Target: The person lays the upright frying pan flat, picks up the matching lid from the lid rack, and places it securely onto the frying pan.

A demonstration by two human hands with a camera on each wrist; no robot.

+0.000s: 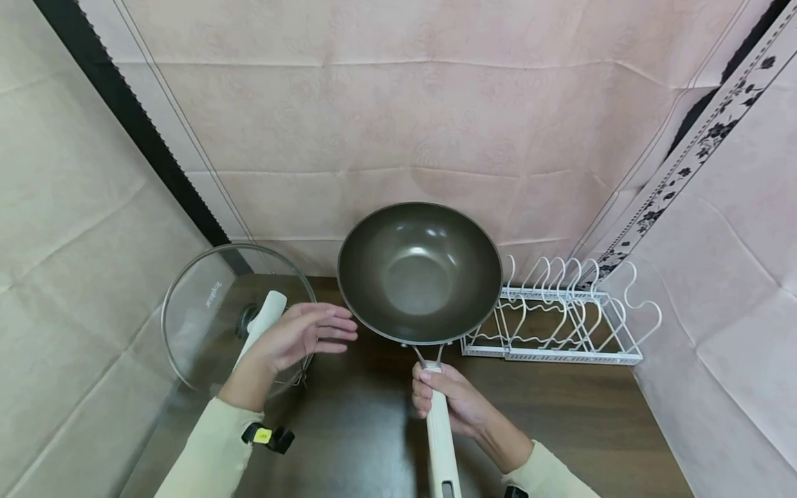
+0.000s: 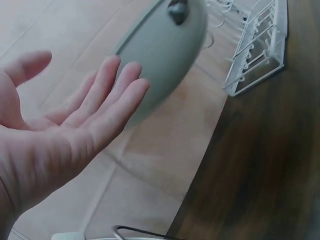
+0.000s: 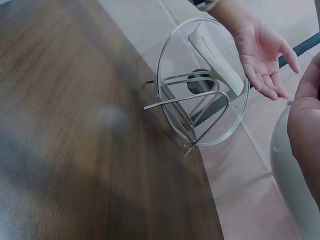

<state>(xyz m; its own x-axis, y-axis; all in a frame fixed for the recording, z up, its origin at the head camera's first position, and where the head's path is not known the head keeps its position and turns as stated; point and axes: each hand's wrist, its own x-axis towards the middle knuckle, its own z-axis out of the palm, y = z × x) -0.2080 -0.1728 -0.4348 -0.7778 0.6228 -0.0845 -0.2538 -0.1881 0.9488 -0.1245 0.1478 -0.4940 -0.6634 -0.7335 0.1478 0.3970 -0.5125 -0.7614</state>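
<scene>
A dark-lined wok with a cream handle is held up above the table, its inside facing the head camera. My right hand grips that handle close to the pan. To the wok's left, my left hand has its fingers extended and holds nothing; a small gap parts it from the rim. Behind this hand stands a glass lid with a white handle. The right wrist view shows the lid upright in a metal wire stand. Pale green covers the wok's outside in the left wrist view.
A white wire dish rack stands at the back right of the brown wooden table, partly behind the wok. Pale cloth hangs along the back and both sides. A dark strip runs down the left corner.
</scene>
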